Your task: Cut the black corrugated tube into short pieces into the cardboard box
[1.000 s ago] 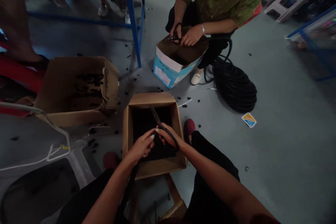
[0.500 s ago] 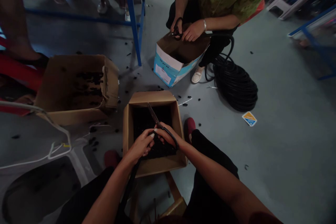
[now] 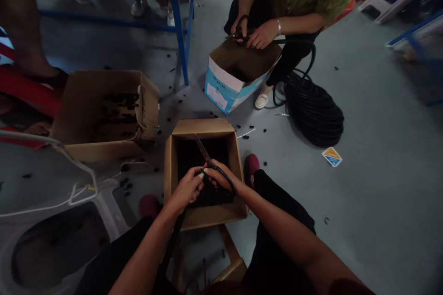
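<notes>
Black tubing (image 3: 175, 234) runs up to the left grip (image 3: 189, 187), which clasps it above an open cardboard box (image 3: 204, 126); the right grip (image 3: 220, 176) grasps scissors (image 3: 202, 149), pointing forward over the same box.

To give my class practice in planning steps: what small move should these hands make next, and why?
Probably turn the scissors toward the black tube: the right hand holds them with the blades pointing away from it, while the left hand grips the tube over the open cardboard box.
</notes>
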Demonstrator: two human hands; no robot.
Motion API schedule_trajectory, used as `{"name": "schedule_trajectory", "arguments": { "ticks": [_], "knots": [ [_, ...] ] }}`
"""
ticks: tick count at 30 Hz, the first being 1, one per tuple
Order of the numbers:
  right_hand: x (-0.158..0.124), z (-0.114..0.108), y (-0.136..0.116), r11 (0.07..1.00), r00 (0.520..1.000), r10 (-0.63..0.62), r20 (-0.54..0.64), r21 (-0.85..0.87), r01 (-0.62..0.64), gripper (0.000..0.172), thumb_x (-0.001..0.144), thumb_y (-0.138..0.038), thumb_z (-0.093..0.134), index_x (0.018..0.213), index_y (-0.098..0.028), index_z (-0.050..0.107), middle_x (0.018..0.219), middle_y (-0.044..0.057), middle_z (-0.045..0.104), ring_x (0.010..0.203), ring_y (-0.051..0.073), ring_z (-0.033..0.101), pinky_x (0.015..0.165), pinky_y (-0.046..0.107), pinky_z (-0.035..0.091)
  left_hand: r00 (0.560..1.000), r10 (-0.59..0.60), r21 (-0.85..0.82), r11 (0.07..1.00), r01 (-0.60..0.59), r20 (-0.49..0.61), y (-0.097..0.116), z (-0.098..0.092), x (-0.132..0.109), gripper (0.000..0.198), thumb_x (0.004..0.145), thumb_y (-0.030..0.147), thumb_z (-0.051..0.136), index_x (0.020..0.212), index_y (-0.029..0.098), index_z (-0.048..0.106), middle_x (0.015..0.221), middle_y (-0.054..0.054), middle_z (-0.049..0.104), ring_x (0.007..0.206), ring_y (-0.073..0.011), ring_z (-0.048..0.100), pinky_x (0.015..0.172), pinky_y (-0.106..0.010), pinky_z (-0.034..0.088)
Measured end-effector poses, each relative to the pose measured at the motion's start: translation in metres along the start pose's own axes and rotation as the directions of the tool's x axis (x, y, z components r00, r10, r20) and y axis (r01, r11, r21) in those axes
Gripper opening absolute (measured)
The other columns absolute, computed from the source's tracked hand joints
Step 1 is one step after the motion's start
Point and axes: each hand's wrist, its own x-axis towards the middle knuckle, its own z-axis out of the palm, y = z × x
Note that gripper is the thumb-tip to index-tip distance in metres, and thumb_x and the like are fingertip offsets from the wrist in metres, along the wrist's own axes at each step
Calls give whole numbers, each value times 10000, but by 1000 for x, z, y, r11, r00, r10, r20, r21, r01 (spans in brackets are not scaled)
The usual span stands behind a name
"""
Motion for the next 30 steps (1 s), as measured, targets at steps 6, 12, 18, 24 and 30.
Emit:
{"name": "schedule_trajectory", "arguments": {
  "ticks": [6, 12, 18, 24, 30],
  "knots": [
    [1, -2, 5, 998, 998, -50, -27, 28, 51, 289, 799, -402, 540, 980, -181, 498, 621, -69, 497, 460, 69, 456, 433, 197, 400, 998, 34, -76, 996, -38, -46, -6, -3, 0, 552, 830, 455, 514, 1272, 133, 442, 593, 80, 433, 359, -23, 274, 341, -164, 177],
    [4, -5, 10, 992, 998, -57, -11, 108, 58, 291, 778, -369, 542, 1001, -189, 495, 628, -75, 504, 464, 74, 445, 447, 213, 398, 995, 91, -178, 980, -84, 29, -9, -12, -4, 613, 793, 471, 593, 1313, 168, 480, 664, 62, 450, 400, -4, 272, 371, -163, 174],
    [5, -5, 4, 996, 998, -22, -55, 84, 26, 307, 714, -295, 560, 994, -186, 499, 545, -74, 522, 482, 109, 499, 502, 244, 412, 992, 117, -215, 971, -104, 47, -8, -12, -7, 683, 782, 472, 620, 1356, 141, 455, 730, 33, 472, 456, -7, 309, 390, -165, 208],
    [5, -5, 3, 987, 999, -21, -33, 160, 26, 327, 718, -306, 572, 1011, -189, 485, 596, -65, 543, 507, 112, 510, 512, 255, 425, 994, 108, -195, 976, -99, 35, -8, -11, -5, 636, 785, 467, 620, 1322, 152, 490, 719, 34, 469, 449, -6, 310, 389, -165, 193],
    [4, -5, -3, 991, 999, -45, -19, 126, 47, 313, 739, -323, 565, 1004, -181, 480, 563, -80, 528, 463, 93, 487, 481, 227, 403, 997, 74, -141, 988, -71, 16, -4, -8, -5, 519, 776, 501, 592, 1144, 144, 505, 676, 58, 455, 407, -5, 284, 357, -152, 187]
  ]
}}
